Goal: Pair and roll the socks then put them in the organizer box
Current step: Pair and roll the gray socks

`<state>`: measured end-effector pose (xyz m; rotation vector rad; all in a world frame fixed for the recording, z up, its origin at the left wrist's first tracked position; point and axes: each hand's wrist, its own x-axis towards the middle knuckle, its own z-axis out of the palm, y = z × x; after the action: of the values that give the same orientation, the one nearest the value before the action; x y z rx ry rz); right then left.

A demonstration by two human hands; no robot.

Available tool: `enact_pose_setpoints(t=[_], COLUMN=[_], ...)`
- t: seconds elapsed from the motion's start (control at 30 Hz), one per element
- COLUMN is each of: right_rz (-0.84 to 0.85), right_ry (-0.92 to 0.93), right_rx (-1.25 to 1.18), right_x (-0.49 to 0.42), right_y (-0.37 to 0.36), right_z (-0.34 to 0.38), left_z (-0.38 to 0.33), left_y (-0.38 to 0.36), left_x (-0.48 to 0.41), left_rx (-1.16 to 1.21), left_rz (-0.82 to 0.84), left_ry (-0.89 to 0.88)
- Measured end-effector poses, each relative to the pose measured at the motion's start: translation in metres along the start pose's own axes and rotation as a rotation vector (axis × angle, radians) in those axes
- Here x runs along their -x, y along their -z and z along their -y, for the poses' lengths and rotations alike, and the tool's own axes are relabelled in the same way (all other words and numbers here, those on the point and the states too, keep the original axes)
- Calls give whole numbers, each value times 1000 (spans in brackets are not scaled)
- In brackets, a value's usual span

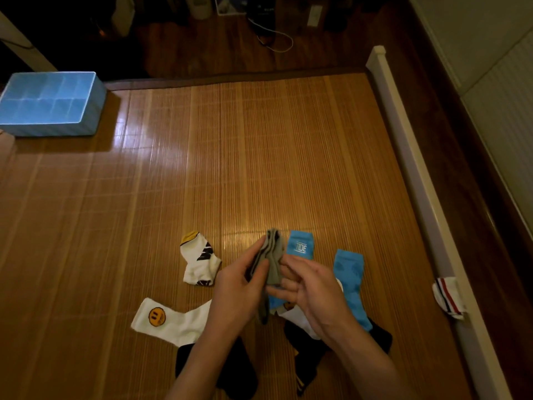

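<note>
A pair of grey socks [271,255] is held up above the bamboo mat [230,157]. My left hand [239,290] grips them from the left and my right hand [311,293] holds them from the right with fingers curled behind. Around my hands lie two blue socks [301,245] [349,272], a white sock with a yellow smiley [167,320], a white sock with a yellow toe [200,259] and black socks [239,368]. The light blue organizer box [86,125] with several compartments stands far left at the back.
A white sock with red and dark stripes [448,297] lies on the white bed rail [403,134] at the right. Beyond the mat's far edge is a dark wooden floor with a white cable [277,39].
</note>
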<state>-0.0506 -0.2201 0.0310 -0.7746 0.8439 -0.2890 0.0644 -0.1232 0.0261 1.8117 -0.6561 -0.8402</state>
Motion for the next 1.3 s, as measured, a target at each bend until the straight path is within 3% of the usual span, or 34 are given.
enact_pose_setpoints(t=[0.13, 0.33, 0.43, 0.73, 0.93, 1.07, 1.13, 1.2, 1.3], right_rz=[-55, -364, -472, -350, -30, -165, -109, 5, -26], right_ry=[100, 258, 334, 229, 138, 317, 303, 256, 355], right_rx=[230, 694, 725, 545, 377, 654, 798, 749, 605], right_x=[3, 2, 3, 4, 7, 6, 4, 0, -4], right_y=[-3, -6, -13, -28, -15, 1, 5, 3, 3], right_z=[3, 10, 10, 9, 19, 25, 27, 29, 31], left_z=[-3, 3, 0, -6, -9, -8, -12, -15, -17], left_y=[1, -1, -4, -7, 11, 30, 33, 35, 35], left_x=[2, 3, 4, 7, 3, -2, -2, -2, -5], left_rx=[-48, -36, -32, 90, 178, 264, 337, 351, 345], left_rz=[86, -18, 15, 86, 87, 114, 173, 190, 168], left_ry=[-28, 65, 70, 55, 38, 100, 130, 124, 84])
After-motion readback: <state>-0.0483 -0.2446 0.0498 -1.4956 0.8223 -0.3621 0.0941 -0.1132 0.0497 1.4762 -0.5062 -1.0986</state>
